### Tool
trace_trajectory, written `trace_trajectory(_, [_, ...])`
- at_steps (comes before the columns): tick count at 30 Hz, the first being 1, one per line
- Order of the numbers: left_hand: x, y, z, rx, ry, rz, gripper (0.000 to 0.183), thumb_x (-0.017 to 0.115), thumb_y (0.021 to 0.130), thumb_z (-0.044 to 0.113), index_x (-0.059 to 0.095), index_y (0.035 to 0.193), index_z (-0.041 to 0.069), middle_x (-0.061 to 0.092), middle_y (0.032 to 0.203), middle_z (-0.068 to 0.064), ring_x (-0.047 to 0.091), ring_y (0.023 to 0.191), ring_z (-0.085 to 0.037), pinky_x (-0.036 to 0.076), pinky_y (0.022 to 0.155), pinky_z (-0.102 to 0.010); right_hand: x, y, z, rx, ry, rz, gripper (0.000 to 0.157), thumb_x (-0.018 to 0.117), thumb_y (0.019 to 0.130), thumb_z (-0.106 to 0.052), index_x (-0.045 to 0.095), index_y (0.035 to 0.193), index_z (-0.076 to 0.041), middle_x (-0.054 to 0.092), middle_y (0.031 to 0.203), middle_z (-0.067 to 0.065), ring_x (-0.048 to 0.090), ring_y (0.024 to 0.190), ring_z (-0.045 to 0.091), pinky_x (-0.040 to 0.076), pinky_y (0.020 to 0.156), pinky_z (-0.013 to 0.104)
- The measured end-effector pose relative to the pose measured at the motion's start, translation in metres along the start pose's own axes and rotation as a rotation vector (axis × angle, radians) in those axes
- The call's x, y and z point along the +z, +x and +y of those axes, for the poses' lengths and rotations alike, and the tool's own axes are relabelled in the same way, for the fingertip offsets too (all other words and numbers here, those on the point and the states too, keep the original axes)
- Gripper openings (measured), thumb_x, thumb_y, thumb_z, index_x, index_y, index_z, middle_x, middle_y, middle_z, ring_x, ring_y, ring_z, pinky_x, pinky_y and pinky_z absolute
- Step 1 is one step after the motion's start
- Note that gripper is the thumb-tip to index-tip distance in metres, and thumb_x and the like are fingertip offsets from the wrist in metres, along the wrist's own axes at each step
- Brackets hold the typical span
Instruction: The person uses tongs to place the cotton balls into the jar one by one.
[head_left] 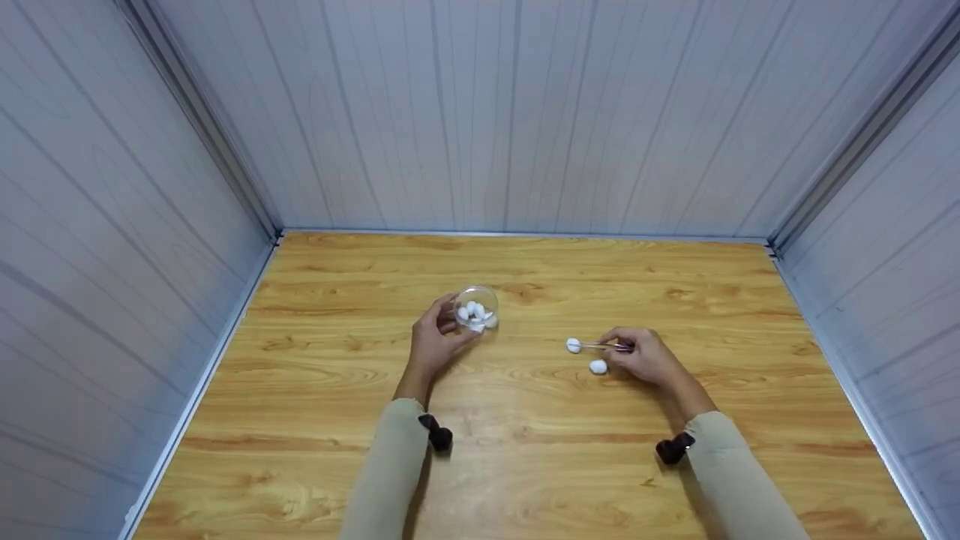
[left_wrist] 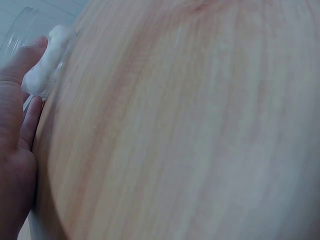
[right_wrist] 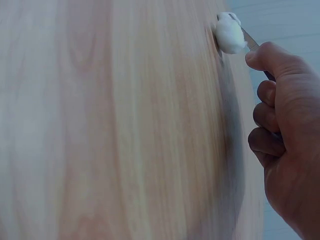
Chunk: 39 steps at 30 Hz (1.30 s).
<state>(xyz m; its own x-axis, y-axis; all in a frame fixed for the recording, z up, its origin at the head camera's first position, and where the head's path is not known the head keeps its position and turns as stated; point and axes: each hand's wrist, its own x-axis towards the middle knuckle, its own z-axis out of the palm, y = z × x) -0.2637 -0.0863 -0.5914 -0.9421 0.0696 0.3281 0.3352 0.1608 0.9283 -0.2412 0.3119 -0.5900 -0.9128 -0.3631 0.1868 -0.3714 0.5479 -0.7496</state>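
Note:
On the left, my left hand (head_left: 436, 341) holds a clear round cup (head_left: 477, 295) with its fingers and thumb around the side. Several white cotton balls (left_wrist: 47, 62) lie inside it, seen through the wall in the left wrist view. My right hand (head_left: 643, 356) grips a pair of thin metal tweezers (head_left: 596, 346) with curled fingers. Their tips are at a cotton ball (head_left: 574, 345) low over the table; whether it is lifted, I cannot tell. A second cotton ball (head_left: 598, 367) lies on the table just in front of the right fingers.
The wood-grain table (head_left: 525, 465) is enclosed by a pale back wall (head_left: 480, 120) and side walls with metal edging. A dark wrist camera (head_left: 436, 433) sits on the left wrist and another dark camera (head_left: 675, 448) on the right, beside beige sleeves.

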Motion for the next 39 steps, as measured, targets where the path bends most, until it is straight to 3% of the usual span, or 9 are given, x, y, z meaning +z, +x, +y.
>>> trace_trajectory(5, [0.002,0.002,-0.008,0.010,0.000,0.012,0.073,0.081,0.066,0.004,0.047,0.130,0.003,0.054,0.116,-0.023,0.055,0.101,-0.038,0.049,0.083,-0.048,-0.004,0.000,-0.002,0.007,0.015,0.013,0.014,0.070,0.081,-0.014,0.070,0.095,-0.017,0.065,0.081,-0.001,0.054,0.066,0.013,0.045,0.053,0.023])
trace_trajectory(11, [0.005,0.007,-0.027,-0.015,0.051,0.043,0.074,0.084,0.063,0.010,0.050,0.129,0.011,0.057,0.114,-0.013,0.059,0.099,-0.025,0.052,0.082,-0.035,-0.006,0.001,-0.005,-0.005,0.020,0.023,0.014,0.068,0.082,-0.013,0.070,0.095,-0.017,0.065,0.080,0.003,0.052,0.063,0.015,0.043,0.051,0.023])
trace_trajectory(17, [0.006,0.007,-0.032,-0.025,0.066,0.035,0.074,0.084,0.064,0.012,0.050,0.130,0.015,0.056,0.114,-0.011,0.058,0.099,-0.020,0.051,0.082,-0.029,-0.009,0.004,-0.005,0.003,0.015,0.026,0.012,0.067,0.084,-0.017,0.070,0.096,-0.019,0.064,0.080,0.000,0.052,0.064,0.015,0.044,0.051,0.023])
trace_trajectory(22, [0.005,0.007,-0.030,-0.046,0.058,0.037,0.075,0.084,0.063,0.011,0.050,0.130,0.016,0.056,0.114,-0.011,0.058,0.099,-0.020,0.051,0.083,-0.030,-0.014,0.006,-0.008,0.024,0.031,0.022,0.013,0.066,0.085,-0.019,0.069,0.097,-0.020,0.064,0.084,-0.001,0.054,0.067,0.016,0.047,0.052,0.024])
trace_trajectory(29, [0.004,0.003,-0.008,-0.008,-0.016,0.012,0.072,0.081,0.065,0.000,0.048,0.129,0.002,0.053,0.115,-0.025,0.055,0.100,-0.038,0.049,0.084,-0.047,-0.021,0.009,-0.013,0.006,0.041,0.023,0.014,0.065,0.086,-0.021,0.069,0.098,-0.018,0.064,0.080,0.001,0.054,0.063,0.017,0.047,0.049,0.025])
trace_trajectory(32, [0.003,0.002,-0.001,-0.001,-0.017,0.003,0.071,0.080,0.066,-0.001,0.047,0.129,0.000,0.052,0.115,-0.027,0.055,0.101,-0.041,0.048,0.084,-0.050,-0.024,0.011,-0.014,0.006,0.044,0.032,0.013,0.065,0.086,-0.021,0.069,0.098,-0.018,0.064,0.078,0.001,0.054,0.062,0.016,0.047,0.048,0.025])
trace_trajectory(39, [0.004,0.003,-0.008,0.003,0.002,0.018,0.072,0.081,0.065,0.002,0.048,0.129,0.000,0.054,0.115,-0.024,0.056,0.100,-0.037,0.049,0.083,-0.046,-0.027,0.014,-0.033,-0.044,0.027,0.039,0.014,0.065,0.085,-0.009,0.069,0.098,-0.007,0.064,0.076,0.008,0.051,0.058,0.020,0.043,0.046,0.022])
